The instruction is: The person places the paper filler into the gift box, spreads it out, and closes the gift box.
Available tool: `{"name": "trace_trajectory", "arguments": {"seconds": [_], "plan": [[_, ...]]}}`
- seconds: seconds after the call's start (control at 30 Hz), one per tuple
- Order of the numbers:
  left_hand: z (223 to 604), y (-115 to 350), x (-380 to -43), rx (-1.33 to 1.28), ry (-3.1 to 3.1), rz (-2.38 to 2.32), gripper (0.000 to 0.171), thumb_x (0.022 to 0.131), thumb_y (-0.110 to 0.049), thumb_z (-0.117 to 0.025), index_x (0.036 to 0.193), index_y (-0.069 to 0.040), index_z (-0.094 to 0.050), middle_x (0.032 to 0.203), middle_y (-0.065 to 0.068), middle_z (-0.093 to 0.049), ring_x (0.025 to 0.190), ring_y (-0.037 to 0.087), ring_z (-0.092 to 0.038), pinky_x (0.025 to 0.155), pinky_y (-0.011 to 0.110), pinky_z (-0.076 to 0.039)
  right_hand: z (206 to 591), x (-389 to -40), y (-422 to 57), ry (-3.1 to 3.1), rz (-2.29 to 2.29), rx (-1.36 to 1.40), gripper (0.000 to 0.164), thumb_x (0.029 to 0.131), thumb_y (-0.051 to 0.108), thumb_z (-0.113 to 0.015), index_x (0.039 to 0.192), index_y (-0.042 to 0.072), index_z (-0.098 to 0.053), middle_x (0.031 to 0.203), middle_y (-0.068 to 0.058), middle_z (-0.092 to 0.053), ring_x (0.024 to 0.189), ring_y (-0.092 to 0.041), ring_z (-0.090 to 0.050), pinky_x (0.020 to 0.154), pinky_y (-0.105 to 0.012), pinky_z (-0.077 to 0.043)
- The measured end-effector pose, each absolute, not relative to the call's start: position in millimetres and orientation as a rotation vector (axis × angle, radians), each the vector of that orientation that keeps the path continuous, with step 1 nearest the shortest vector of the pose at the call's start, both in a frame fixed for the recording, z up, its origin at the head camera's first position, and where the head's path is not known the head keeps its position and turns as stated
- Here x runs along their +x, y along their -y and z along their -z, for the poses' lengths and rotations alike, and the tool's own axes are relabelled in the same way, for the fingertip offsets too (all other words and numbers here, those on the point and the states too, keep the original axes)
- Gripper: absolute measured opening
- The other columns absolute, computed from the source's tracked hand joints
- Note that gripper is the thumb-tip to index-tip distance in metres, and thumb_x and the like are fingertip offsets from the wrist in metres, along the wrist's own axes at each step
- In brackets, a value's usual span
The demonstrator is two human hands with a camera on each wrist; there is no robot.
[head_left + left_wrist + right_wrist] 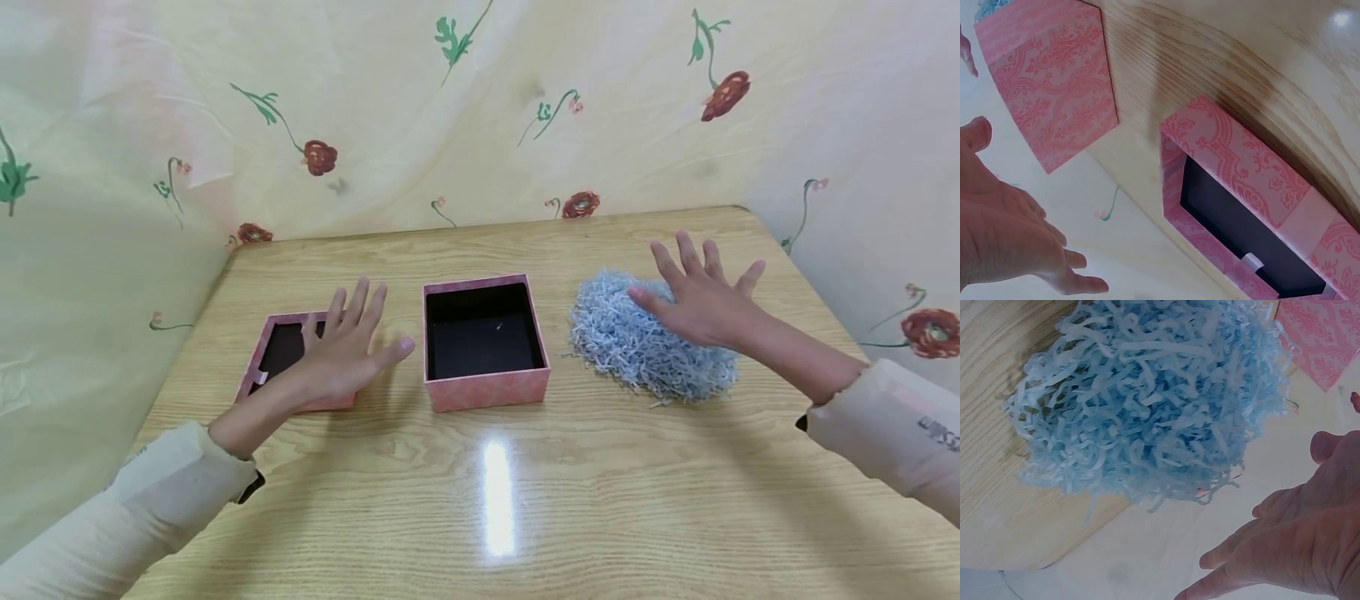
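Observation:
My left hand (341, 358), fingers spread, hovers over the pink box lid (318, 404), which lies hollow side up and has a dark inside and a pale ribbon. The left wrist view shows the lid (1247, 162) apart from the hand (1010, 231). At the middle stands a pink patterned box (487, 390) with a black interior and a tiny speck inside. Above the heap of light-blue shredded paper (637, 350) my right hand (701, 304) is held with its fingers spread. In the right wrist view the shredded paper (1147, 406) is apart from the hand (1297, 531).
The wooden table (600, 500) carries all these things. A pale cloth with printed flowers (465, 125) hangs behind the table and along both sides. A bright light reflection (498, 500) shows on the tabletop in front of the box.

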State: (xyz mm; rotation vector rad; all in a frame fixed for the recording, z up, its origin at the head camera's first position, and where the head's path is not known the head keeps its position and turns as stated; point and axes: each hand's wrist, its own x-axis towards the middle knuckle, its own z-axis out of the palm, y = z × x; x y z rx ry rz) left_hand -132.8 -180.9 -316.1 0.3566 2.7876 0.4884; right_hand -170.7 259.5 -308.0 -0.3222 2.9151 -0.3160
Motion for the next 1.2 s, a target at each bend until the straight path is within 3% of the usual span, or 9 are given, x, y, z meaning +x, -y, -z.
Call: {"name": "trace_trajectory", "arguments": {"seconds": [0.3,0.8,1.2], "plan": [[319,177,-128,0.374,-2.777,-0.521,0.089,0.093,-0.07,-0.032,0.153,-0.023,0.014,0.156,-0.001,0.026,0.142,0.029,0.026,0.103,0.068,0.014,311,-176,-271,-2.907,0.339,-0.288,0.085,0.097,0.064,-0.025,0.153,0.012,0.012,0.152,-0.027,0.024,0.132,-0.054,0.025,0.081,-0.077,0.027],[322,169,-124,0.369,-2.779,-0.558,0.092,0.09,-0.073,-0.036,0.152,-0.028,0.015,0.158,0.0,0.021,0.143,0.031,0.022,0.104,0.069,0.011,312,-182,-281,-2.886,0.354,-0.244,0.089,0.097,0.065,-0.025,0.152,0.009,0.016,0.149,-0.026,0.031,0.13,-0.058,0.024,0.078,-0.078,0.027],[324,160,-119,0.369,-2.785,-0.693,0.096,0.087,-0.073,-0.043,0.154,-0.03,0.009,0.16,0.002,0.016,0.144,0.035,0.017,0.105,0.068,0.004,316,-193,-293,-2.871,0.357,-0.175,0.093,0.095,0.068,-0.024,0.15,0.008,0.02,0.147,-0.026,0.034,0.127,-0.068,0.003,0.078,-0.082,0.021]]}}
